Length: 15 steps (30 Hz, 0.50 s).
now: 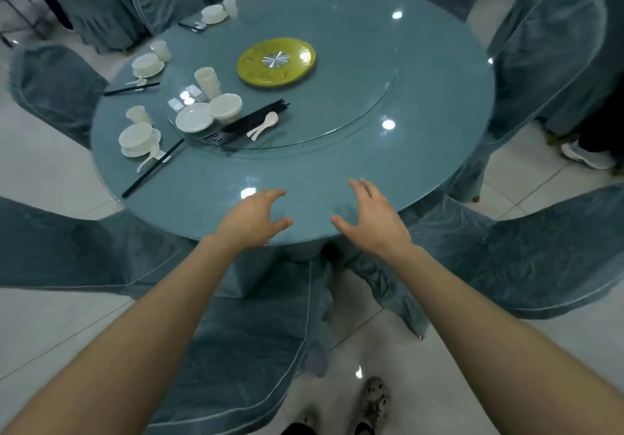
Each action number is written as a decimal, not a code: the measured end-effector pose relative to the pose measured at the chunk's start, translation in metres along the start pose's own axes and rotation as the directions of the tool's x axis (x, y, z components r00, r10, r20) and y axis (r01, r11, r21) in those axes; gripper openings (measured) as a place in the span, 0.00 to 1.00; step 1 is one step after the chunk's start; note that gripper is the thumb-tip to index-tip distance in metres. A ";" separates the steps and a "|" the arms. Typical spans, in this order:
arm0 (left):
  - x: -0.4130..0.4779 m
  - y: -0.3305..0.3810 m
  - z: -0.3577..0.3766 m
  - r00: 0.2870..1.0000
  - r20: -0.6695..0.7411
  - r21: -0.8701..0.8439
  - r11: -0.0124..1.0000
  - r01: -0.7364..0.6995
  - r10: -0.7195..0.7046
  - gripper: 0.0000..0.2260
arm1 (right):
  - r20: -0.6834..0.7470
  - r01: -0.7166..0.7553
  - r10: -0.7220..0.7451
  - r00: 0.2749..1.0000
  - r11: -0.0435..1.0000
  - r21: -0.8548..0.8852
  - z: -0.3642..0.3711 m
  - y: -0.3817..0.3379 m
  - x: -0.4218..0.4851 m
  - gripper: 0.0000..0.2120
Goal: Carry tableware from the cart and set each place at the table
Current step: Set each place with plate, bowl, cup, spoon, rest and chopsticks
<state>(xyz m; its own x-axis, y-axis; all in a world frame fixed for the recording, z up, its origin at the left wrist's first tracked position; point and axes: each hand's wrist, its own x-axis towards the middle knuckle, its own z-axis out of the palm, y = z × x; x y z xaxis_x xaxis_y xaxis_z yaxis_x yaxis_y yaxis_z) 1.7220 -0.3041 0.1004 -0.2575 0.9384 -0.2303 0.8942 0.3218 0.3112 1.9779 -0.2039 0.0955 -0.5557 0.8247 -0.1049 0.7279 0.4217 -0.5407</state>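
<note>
Over the near rim of the counter (445,90), the left grip (251,221) and right grip (369,220) hover with fingers spread apart, holding nothing. Spare bowls (225,107), plates (194,121), cups (206,80), chopsticks (251,123) and spoons (266,123) sit on the left side of the glass turntable (337,107); three set places (140,139) line the counter's far-left rim.

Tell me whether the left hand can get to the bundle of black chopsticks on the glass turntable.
Probably yes. The left hand hovers open and empty over the near edge of the table, and only bare tabletop lies between it and the black chopsticks at the near side of the glass turntable.
</note>
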 end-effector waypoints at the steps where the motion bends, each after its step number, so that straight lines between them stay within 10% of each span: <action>1: 0.002 0.003 -0.002 1.000 -0.014 -0.005 1.000 0.008 -0.008 0.33 | 0.000 0.007 -0.007 1.000 1.000 0.007 -0.003 0.003 0.003 0.42; 15: 0.042 0.001 -0.006 0.989 -0.070 -0.063 0.990 0.127 -0.131 0.33 | 0.061 0.124 -0.122 0.991 0.992 -0.025 -0.013 0.015 0.065 0.42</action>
<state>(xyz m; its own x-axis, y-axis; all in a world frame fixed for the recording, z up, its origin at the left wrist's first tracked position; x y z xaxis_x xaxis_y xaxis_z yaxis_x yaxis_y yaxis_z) 1.7096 -0.2635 0.0962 -0.3973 0.8947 -0.2040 0.8296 0.4452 0.3371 1.9575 -0.1392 0.0911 -0.6639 0.7425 -0.0889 0.6632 0.5297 -0.5288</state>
